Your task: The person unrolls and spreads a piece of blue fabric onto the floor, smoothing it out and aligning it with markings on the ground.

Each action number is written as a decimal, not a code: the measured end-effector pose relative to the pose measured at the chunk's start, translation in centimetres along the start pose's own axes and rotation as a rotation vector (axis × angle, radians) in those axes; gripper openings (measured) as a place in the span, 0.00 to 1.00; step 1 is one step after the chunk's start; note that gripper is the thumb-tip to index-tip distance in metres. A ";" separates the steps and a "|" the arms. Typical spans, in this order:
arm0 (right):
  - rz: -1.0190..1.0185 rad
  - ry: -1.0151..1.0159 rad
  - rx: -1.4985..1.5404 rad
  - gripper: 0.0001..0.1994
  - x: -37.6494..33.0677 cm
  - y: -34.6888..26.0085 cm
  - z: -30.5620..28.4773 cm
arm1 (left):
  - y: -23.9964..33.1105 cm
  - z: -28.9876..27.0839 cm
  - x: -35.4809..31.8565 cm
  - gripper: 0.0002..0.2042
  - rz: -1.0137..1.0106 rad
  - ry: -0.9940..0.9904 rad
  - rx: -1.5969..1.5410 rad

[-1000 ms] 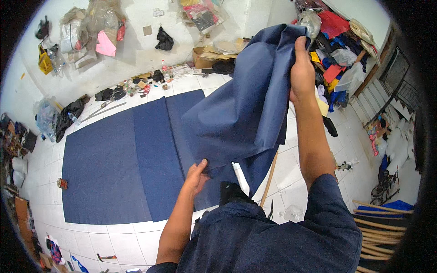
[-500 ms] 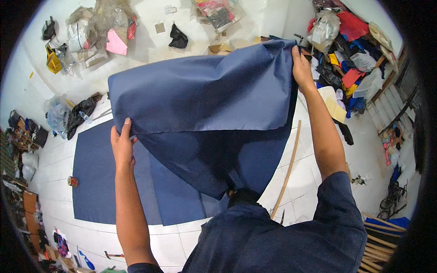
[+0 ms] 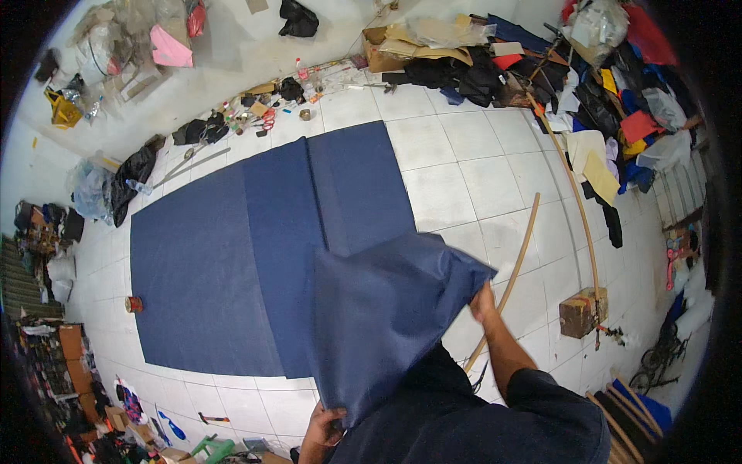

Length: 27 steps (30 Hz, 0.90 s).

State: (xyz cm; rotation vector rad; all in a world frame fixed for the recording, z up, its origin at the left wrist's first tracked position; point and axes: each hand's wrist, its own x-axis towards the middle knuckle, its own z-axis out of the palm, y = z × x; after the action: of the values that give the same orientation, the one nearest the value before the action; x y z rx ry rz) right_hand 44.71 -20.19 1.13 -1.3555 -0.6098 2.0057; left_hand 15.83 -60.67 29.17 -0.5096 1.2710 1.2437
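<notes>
Cloth (image 3: 379, 317), navy, spans the two grips, creased and sagging between them, overlapping the flat blue panels (image 3: 201, 271) as seen from above. Left hand (image 3: 326, 424): fingers curled closed on the near-left corner. Right hand (image 3: 483, 303): closed on the right-hand end, farther forward than the left (fingertips partly hidden, so exact pinch unclear). Panels lie ahead and left of both grips on white tile floor (image 3: 440, 166); tin can (image 3: 134, 304) at their far-left edge. Just right of right grip: wooden stick (image 3: 519, 267). Further right: cardboard box (image 3: 576, 315).
</notes>
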 end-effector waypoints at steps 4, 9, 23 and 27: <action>0.354 -0.047 0.422 0.51 -3.6 0.5 6.4 | 0.9 1.9 -0.5 0.30 0.064 0.162 -0.243; 0.405 -0.304 -0.021 0.33 -0.1 -7.1 10.4 | 6.1 1.7 3.0 0.31 0.340 0.159 -0.337; -0.263 -0.370 -0.462 0.16 15.5 -39.7 48.2 | 59.4 16.7 5.0 0.08 1.106 0.213 0.038; -0.498 -0.380 -0.511 0.20 17.7 -52.0 48.1 | 61.6 21.5 -0.7 0.09 1.236 0.249 0.250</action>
State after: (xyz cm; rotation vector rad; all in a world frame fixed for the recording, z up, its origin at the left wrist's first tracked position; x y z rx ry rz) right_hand 7.85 27.26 42.56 -0.9400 -1.5511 1.7510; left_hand -29.56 -22.42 56.22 0.4288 2.0240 1.9911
